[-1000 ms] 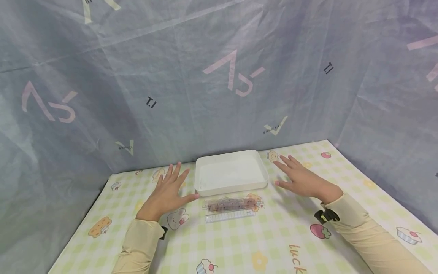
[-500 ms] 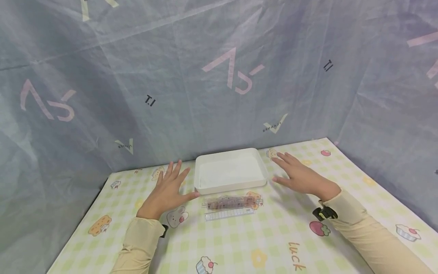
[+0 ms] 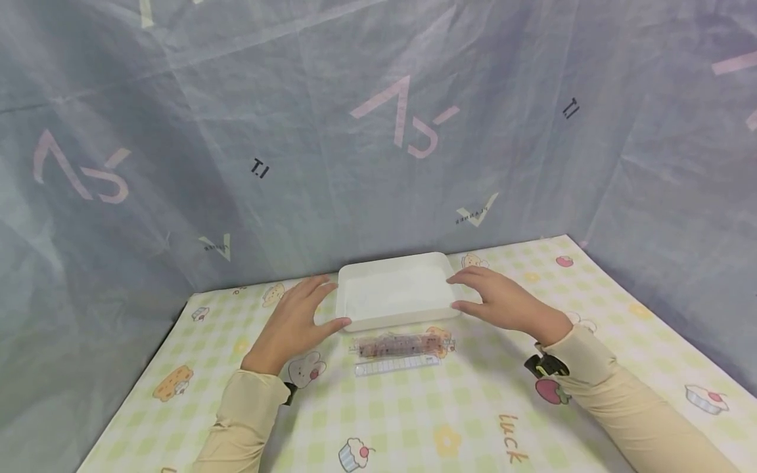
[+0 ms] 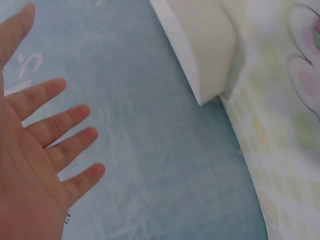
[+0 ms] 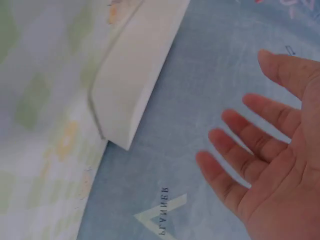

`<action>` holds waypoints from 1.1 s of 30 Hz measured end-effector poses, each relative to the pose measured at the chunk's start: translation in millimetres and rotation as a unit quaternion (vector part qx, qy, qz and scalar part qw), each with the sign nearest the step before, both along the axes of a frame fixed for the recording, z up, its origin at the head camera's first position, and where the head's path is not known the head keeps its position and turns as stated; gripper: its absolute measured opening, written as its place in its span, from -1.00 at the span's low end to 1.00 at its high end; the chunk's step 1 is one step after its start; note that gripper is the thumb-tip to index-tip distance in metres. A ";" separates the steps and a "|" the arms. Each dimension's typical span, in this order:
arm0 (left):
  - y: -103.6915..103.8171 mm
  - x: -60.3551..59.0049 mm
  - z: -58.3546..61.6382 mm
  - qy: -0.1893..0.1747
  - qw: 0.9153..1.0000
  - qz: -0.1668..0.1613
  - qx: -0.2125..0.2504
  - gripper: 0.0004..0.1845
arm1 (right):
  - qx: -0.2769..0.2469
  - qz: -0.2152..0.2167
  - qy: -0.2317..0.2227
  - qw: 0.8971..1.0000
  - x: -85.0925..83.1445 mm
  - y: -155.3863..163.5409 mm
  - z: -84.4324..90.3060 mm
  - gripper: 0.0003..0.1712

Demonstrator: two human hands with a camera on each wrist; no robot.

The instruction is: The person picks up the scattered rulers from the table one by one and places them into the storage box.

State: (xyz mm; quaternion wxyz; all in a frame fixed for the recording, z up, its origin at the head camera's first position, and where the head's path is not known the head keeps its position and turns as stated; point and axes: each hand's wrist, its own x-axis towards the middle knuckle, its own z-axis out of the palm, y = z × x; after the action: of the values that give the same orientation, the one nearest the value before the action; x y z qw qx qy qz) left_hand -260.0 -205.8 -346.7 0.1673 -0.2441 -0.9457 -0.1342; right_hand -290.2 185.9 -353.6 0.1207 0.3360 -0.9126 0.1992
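A shallow white tray (image 3: 397, 320) stands on the patterned mat at the back of the table. My left hand (image 3: 296, 320) lies flat against its left side, thumb near the front left corner. My right hand (image 3: 501, 302) is at the right side, fingers reaching the rim. Both hands are open with spread fingers and hold nothing. In the left wrist view the left hand (image 4: 42, 165) is spread with a gap to the tray (image 4: 205, 55). The right wrist view shows the right hand (image 5: 272, 165) likewise apart from the tray (image 5: 135, 85).
Just in front of the tray lie a clear packet with dark reddish contents (image 3: 402, 344) and a transparent ruler (image 3: 396, 365). A blue-grey fabric backdrop (image 3: 378, 131) closes off the back and both sides. The mat (image 3: 414, 427) stretches toward me.
Both hands have moved inward from the mat to the two sides of the tray. The tray, packet and ruler have not moved.
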 end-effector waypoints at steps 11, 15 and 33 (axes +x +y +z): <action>17.3 -0.1 1.3 -0.093 0.995 -0.019 0.027 -0.56 | 0.008 0.052 -0.040 0.998 -6.2 -28.2 -0.1 -0.61; 22.6 -3.6 -7.0 -0.105 0.994 -0.028 0.023 -0.60 | 0.009 0.062 -0.047 0.997 -7.3 -29.9 -5.6 -0.61; 33.7 -6.8 -39.9 -0.135 0.990 -0.044 -0.012 -0.66 | 0.033 0.051 -0.115 0.991 -6.1 -29.2 -36.0 -0.62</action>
State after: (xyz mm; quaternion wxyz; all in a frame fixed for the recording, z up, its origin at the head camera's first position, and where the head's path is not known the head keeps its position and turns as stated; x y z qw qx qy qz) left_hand -266.8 -172.1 -386.6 0.0285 -0.2674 -0.9495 -0.1616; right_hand -296.3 156.7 -389.6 -0.0067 0.3604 -0.9083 0.2121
